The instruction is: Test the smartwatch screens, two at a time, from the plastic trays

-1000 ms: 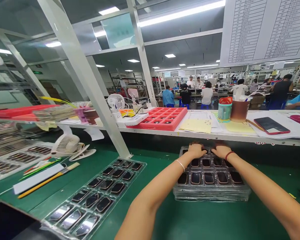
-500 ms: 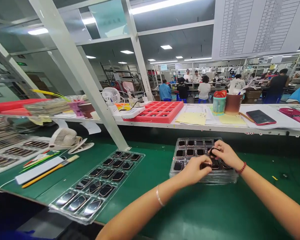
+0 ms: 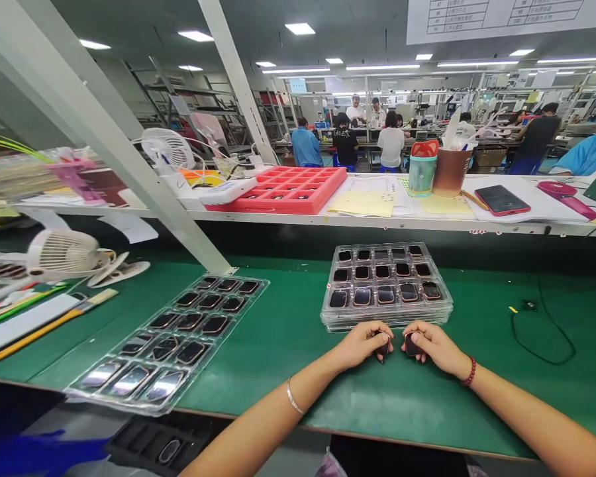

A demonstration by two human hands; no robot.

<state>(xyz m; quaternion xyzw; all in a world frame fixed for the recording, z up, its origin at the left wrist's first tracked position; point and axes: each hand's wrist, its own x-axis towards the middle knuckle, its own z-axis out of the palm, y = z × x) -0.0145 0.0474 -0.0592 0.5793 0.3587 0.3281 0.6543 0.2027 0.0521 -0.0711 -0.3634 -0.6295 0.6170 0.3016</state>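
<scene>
My left hand [image 3: 362, 344] pinches a small dark rounded-rectangular module [image 3: 384, 346] at its fingertips. My right hand [image 3: 436, 348] grips a matching dark module [image 3: 412, 344]. The two hands rest side by side on the green mat [image 3: 288, 371], just in front of a stack of transparent plastic trays [image 3: 386, 322]. Rows of similar dark modules with copper-toned rims [image 3: 385, 295] sit in the top tray's pockets. Both modules are partly hidden by my fingers.
A second transparent tray of modules [image 3: 169, 338] lies to the left on the mat. A black cable [image 3: 541, 338] curls to the right. Above stands a shelf with a red compartment tray [image 3: 288, 189], a phone [image 3: 501, 200] and cups. Co-workers sit far behind.
My hands have drawn back from above the tray stack toward the mat's front, now slightly apart, each holding a module. The view has tilted downward.
</scene>
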